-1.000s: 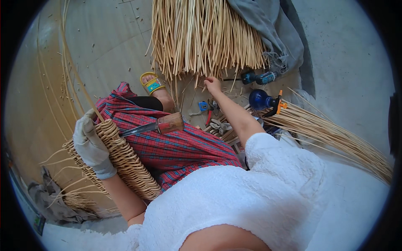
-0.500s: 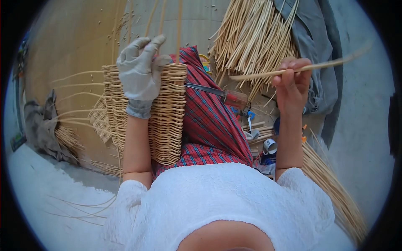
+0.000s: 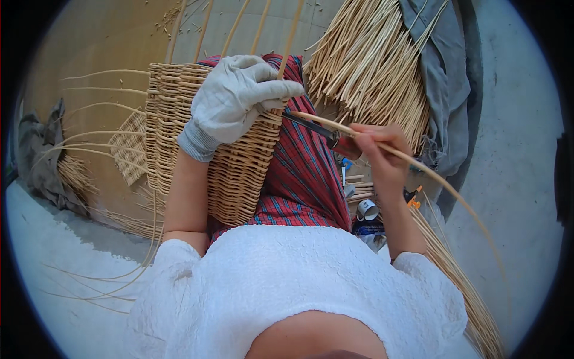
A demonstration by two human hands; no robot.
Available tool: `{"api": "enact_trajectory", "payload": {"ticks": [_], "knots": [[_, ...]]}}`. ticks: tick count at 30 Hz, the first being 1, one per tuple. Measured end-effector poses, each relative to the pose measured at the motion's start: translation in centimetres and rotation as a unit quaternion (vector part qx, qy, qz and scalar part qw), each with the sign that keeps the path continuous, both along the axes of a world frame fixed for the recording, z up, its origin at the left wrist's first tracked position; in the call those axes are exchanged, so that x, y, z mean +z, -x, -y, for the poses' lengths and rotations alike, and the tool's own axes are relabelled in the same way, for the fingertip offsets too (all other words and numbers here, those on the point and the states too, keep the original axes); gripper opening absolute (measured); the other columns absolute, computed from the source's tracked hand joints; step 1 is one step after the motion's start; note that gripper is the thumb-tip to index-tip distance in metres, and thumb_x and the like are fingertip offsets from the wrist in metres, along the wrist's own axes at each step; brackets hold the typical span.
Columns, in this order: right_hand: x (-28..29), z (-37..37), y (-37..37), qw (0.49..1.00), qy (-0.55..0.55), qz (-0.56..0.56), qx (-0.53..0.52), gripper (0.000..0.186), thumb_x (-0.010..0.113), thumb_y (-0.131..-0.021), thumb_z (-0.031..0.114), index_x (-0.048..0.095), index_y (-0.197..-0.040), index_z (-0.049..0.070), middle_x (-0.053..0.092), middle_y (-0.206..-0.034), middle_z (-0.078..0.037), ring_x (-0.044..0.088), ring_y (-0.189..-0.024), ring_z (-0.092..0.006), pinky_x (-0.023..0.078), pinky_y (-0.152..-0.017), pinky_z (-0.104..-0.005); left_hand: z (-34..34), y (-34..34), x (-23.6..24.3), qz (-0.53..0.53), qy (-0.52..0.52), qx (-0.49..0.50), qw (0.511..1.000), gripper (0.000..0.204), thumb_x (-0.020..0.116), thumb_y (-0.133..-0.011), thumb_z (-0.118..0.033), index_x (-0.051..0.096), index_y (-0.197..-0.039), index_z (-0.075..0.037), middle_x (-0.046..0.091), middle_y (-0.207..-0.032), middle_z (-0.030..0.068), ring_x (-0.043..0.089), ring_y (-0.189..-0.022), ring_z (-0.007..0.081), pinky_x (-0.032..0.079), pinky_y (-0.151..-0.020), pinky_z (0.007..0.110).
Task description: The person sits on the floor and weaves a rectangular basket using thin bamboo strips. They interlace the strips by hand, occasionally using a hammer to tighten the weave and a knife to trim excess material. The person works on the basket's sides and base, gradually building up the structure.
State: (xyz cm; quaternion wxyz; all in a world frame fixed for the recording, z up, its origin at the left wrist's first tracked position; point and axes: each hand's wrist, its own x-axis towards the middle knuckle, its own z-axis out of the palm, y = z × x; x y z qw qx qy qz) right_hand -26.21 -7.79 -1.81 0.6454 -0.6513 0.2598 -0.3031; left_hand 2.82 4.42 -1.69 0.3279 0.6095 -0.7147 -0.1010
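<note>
My left hand (image 3: 239, 96), in a pale glove, grips the top right of a woven cane basket (image 3: 233, 185) beside its upright stakes (image 3: 260, 27). My bare right hand (image 3: 385, 149) pinches a long, curved cane rod (image 3: 445, 182), whose upper end reaches the basket's right edge by the gloved fingers. Just below that rod, a steel-bladed tool with a wooden handle (image 3: 347, 148) juts out from the basket's edge, partly hidden by the rod and right hand. The basket rests against red plaid cloth (image 3: 305, 185) over my lap.
A large bundle of cane (image 3: 365, 66) lies ahead-right beside grey cloth (image 3: 448, 102). A white mug (image 3: 367, 210), an orange spray nozzle (image 3: 412, 198) and more rods are at my right. A flat woven panel (image 3: 127, 155) and crumpled cloth (image 3: 39, 155) lie leftward.
My right hand took a rod from the bundle and has brought it down and left to the basket's edge. My gloved hand moved right along the basket top. The view has shifted.
</note>
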Motion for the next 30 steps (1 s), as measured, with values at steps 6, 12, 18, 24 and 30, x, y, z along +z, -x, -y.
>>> {"api": "enact_trajectory", "payload": {"ticks": [6, 12, 18, 24, 30], "knots": [[-0.1, 0.8, 0.3, 0.995, -0.08, -0.062, -0.016, 0.012, 0.075, -0.093, 0.001, 0.063, -0.094, 0.003, 0.075, -0.108, -0.02, 0.073, -0.102, -0.0203, 0.06, -0.087, -0.0322, -0.2, -0.2, 0.2, -0.034, 0.003, 0.001, 0.999, 0.036, 0.06, -0.097, -0.032, 0.075, -0.121, -0.011, 0.072, -0.099, 0.0093, 0.066, -0.1, 0.0334, 0.048, -0.095, 0.043], [0.3, -0.5, -1.7, 0.985, -0.146, -0.09, 0.005, 0.006, 0.073, -0.094, 0.003, 0.068, -0.097, 0.002, 0.076, -0.107, -0.017, 0.073, -0.106, -0.0266, 0.056, -0.097, -0.0368, 0.0, 0.3, -0.3, -0.06, -0.01, 0.043, 0.997, 0.078, 0.021, -0.105, -0.063, 0.076, -0.118, -0.01, 0.072, -0.102, 0.0127, 0.064, -0.104, 0.0375, 0.046, -0.098, 0.046], [1.8, 0.9, -3.7, 0.945, 0.017, -0.227, 0.235, 0.044, 0.043, -0.109, 0.031, 0.067, -0.135, 0.005, 0.073, -0.092, -0.01, 0.065, -0.075, -0.012, 0.054, -0.071, -0.0308, -0.1, 0.3, -0.6, -0.105, -0.011, 0.049, 0.993, 0.086, 0.012, -0.106, -0.065, 0.076, -0.114, -0.009, 0.074, -0.103, 0.0129, 0.065, -0.106, 0.0374, 0.045, -0.099, 0.046], [0.3, 5.3, -5.5, 0.882, -0.033, -0.277, 0.38, 0.048, 0.038, -0.112, 0.045, 0.061, -0.147, 0.023, 0.057, -0.067, 0.001, 0.049, -0.054, -0.006, 0.043, -0.051, -0.026, 0.3, 0.3, -1.3, -0.097, 0.069, 0.058, 0.991, 0.06, 0.032, -0.109, -0.051, 0.077, -0.108, -0.012, 0.075, -0.1, 0.0094, 0.068, -0.1, 0.0325, 0.049, -0.093, 0.042], [0.3, 6.7, -6.6, 0.832, -0.034, -0.326, 0.448, 0.053, 0.036, -0.111, 0.05, 0.049, -0.156, 0.024, 0.056, -0.069, 0.001, 0.047, -0.051, -0.0033, 0.042, -0.047, -0.023, 0.5, 0.1, -1.8, -0.118, 0.055, 0.041, 0.991, 0.065, 0.026, -0.111, -0.048, 0.077, -0.108, -0.008, 0.077, -0.106, 0.0098, 0.069, -0.108, 0.0329, 0.049, -0.1, 0.044]]}}
